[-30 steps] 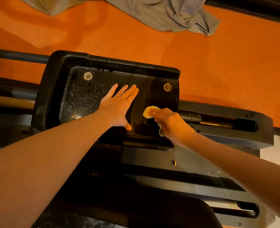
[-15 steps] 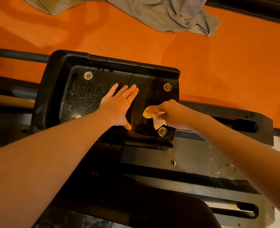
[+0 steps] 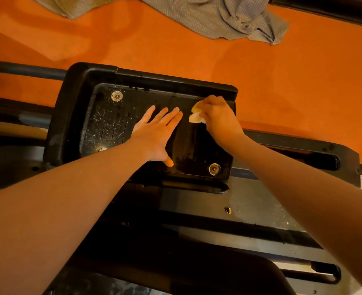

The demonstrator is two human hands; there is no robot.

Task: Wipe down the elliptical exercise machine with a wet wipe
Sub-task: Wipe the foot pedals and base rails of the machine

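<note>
Left hand: left hand [image 3: 156, 137] lies flat, fingers straight and together, palm pressed on the middle of the pedal [image 3: 73, 116].
Right hand: right hand [image 3: 219, 118] curled, pinching the wet wipe [image 3: 195, 116] against the pedal's tread at its 2 o'clock corner.
Pedal surface: white specks on the 9 o'clock half; 3 o'clock half dark and glossy.
Bolts: bolt [image 3: 117, 96] at 10 o'clock; another at 5 o'clock.
Surroundings: grey cloth [image 3: 218, 15] on orange floor [image 3: 293, 81], 12 o'clock.

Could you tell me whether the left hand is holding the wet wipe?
No, the left hand lies flat on the pedal; the right hand holds the wet wipe.
</note>
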